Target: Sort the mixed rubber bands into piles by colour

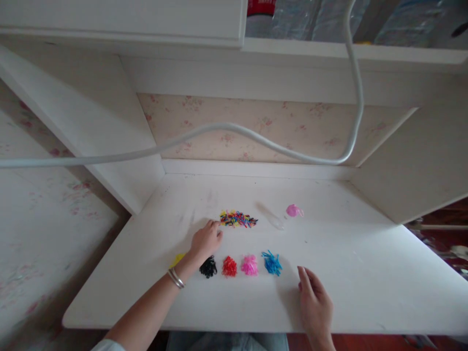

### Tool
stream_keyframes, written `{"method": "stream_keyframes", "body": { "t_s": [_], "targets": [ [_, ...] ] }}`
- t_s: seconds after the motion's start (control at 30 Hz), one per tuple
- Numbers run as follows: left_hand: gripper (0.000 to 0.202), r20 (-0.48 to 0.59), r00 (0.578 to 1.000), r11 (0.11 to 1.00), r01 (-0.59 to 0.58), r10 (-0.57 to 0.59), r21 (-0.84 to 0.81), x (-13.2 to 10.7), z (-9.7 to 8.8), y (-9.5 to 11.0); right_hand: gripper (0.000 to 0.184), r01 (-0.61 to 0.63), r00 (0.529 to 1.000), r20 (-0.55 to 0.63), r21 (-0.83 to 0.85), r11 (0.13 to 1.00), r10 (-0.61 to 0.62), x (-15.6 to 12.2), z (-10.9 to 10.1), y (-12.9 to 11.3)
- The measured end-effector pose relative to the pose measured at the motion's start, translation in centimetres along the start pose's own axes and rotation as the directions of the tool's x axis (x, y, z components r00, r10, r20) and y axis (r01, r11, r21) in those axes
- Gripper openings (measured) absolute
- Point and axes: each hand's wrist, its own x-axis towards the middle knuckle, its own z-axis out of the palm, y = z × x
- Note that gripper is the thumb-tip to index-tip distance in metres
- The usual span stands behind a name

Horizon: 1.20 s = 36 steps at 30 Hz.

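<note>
My left hand (207, 240) reaches to the left end of a mixed pile of small coloured rubber bands (238, 219). Its fingertips touch the pile's edge, with the thumb a little apart from them. A row of sorted rubber-band piles lies nearer me: yellow (178, 260), partly hidden by my left wrist, then black (208, 267), red (229, 266), pink (249, 265) and blue (271, 263). My right hand (315, 300) is right of the blue pile, low over the desk, thumb and fingers pinched together. Anything between those fingertips is too small to make out.
A clear plastic bag or wrapper (278, 223) and a pink item (293, 210) lie on the white desk (347, 258), right of the mixed pile. A white cable (226, 126) hangs across the view. Side panels and an overhead shelf (292, 46) enclose the desk.
</note>
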Motion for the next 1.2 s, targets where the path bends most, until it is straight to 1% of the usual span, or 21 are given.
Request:
{"method": "stream_keyframes", "body": {
  "t_s": [0.13, 0.3, 0.4, 0.53, 0.63, 0.73, 0.83, 0.93, 1.0, 1.1, 1.2],
  "targets": [
    [0.031, -0.023, 0.999, 0.999, 0.024, -0.023, 0.039, 0.8, 0.6, 0.1, 0.059, 0.026, 0.999, 0.044, -0.012, 1.0, -0.025, 0.0, -0.2, -0.2],
    [0.027, -0.025, 0.999, 0.998, 0.029, -0.028, 0.058, 0.9, 0.8, 0.0, 0.062, 0.056, 0.998, 0.026, 0.008, 0.998, -0.056, -0.1, -0.2, -0.5],
    [0.024, -0.026, 0.999, 0.998, 0.023, -0.022, 0.057, 0.8, 0.8, -0.1, 0.06, 0.066, 0.996, 0.052, 0.01, 0.998, -0.066, -0.1, -0.1, -0.3],
    [0.023, -0.039, 0.999, 0.999, 0.024, -0.022, 0.042, 0.4, 0.4, -0.1, 0.057, 0.053, 0.996, 0.07, 0.001, 0.999, -0.053, -0.1, -0.1, 0.3],
    [0.024, -0.073, 0.997, 0.999, 0.028, -0.026, 0.02, -0.3, -0.4, -0.3, 0.056, 0.062, 0.995, 0.079, 0.0, 0.998, -0.062, -0.2, -0.2, 0.2],
    [0.026, -0.112, 0.993, 0.999, 0.032, -0.032, 0.002, -1.8, -1.4, -1.2, 0.055, 0.082, 0.992, 0.093, 0.006, 0.997, -0.082, -0.4, -0.3, 0.0],
    [0.028, -0.189, 0.981, 0.999, 0.037, -0.039, -0.015, -4.0, -2.1, -3.0, 0.055, 0.083, 0.99, 0.109, 0.018, 0.996, -0.084, -0.4, -0.3, -0.1],
    [0.027, -0.305, 0.95, 0.997, 0.073, -0.072, -0.008, -6.7, -2.1, -5.4, 0.054, 0.076, 0.99, 0.118, 0.03, 0.997, -0.079, -0.1, -0.2, 0.2],
    [0.027, -0.361, 0.928, 0.994, 0.108, -0.097, 0.009, -8.6, -1.9, -7.0, 0.054, 0.07, 0.988, 0.133, 0.039, 0.997, -0.075, 0.1, -0.2, 0.2],
    [0.025, -0.372, 0.918, 0.987, 0.159, -0.138, 0.026, -11.1, -1.2, -8.9, 0.054, 0.056, 0.977, 0.203, 0.033, 0.998, -0.062, 0.7, -0.1, -0.2],
    [0.024, -0.347, 0.922, 0.98, 0.195, -0.173, 0.028, -12.7, -0.4, -10.0, 0.053, 0.101, 0.937, 0.335, 0.012, 0.995, -0.099, 1.5, 0.3, -1.5]
  ]
}}
